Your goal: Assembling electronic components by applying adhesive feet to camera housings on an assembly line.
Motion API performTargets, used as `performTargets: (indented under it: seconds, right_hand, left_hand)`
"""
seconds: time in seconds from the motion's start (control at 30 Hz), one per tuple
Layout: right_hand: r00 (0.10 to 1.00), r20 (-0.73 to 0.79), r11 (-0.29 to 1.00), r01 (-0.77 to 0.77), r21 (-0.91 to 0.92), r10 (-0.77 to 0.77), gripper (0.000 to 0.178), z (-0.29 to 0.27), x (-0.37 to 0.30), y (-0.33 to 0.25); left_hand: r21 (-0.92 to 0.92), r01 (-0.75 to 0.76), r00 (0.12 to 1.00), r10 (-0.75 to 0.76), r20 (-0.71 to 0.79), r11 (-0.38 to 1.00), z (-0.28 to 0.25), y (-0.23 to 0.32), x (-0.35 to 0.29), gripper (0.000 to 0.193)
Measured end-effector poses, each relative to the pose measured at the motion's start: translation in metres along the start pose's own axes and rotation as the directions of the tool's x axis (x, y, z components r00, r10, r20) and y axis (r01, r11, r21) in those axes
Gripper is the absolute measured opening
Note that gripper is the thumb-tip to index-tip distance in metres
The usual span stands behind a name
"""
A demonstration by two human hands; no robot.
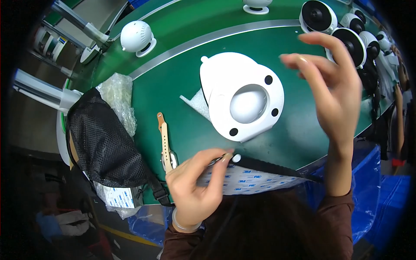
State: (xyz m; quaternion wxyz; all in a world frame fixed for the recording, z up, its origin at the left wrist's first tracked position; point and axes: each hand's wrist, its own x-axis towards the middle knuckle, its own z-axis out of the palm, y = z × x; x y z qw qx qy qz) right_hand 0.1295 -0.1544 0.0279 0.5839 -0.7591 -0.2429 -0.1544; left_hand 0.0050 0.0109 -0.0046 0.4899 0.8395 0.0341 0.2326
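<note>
My left hand (195, 186) is closed at the table's near edge, pinching the corner of a sheet of adhesive pads (255, 180) with blue-printed white backing and a black edge. A small white disc (236, 158) shows at that corner by my fingertips. Raised over the right side of the table, my right hand (336, 82) has its fingers bent and apart, with nothing visible in them. Between my hands lies a white rounded device (221, 117), with three black round pads on its ring-shaped base. A piece of white foam (197, 105) sticks out from under it.
A wristwatch (167, 151) with a beige strap lies left of the device. Further left are a black mesh bag (106, 143) and clear bubble wrap (117, 95). White round devices (138, 37) stand at the back, with several black-faced ones (318, 16) at the far right.
</note>
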Motion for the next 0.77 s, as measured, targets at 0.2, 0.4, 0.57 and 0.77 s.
performTargets:
  seconds: [0.2,0.4,0.57,0.77]
  right_hand:
    - [0.896,0.442,0.995,0.076,-0.069,-0.038,0.021,0.006,-0.064,-0.022]
    - [0.965,0.261,0.998,0.024,0.057,-0.038,0.017,0.020,-0.080,-0.018]
    - [0.965,0.194,0.984,0.178,0.001,-0.175,0.015,0.026,-0.078,-0.018]
    - [0.969,0.151,0.971,0.213,-0.110,-0.195,0.015,0.025,-0.080,-0.021]
  left_hand:
    - [-0.139,0.052,0.998,-0.045,0.053,0.989,-0.016,0.005,-0.002,0.005]
    - [-0.263,0.077,0.995,-0.056,0.085,0.962,-0.013,0.008,-0.001,0.015]
    - [-0.150,-0.014,0.999,0.021,0.041,0.989,-0.009,0.012,-0.003,0.013]
    - [-0.026,-0.118,0.992,0.118,0.035,0.993,-0.007,0.013,-0.006,0.013]
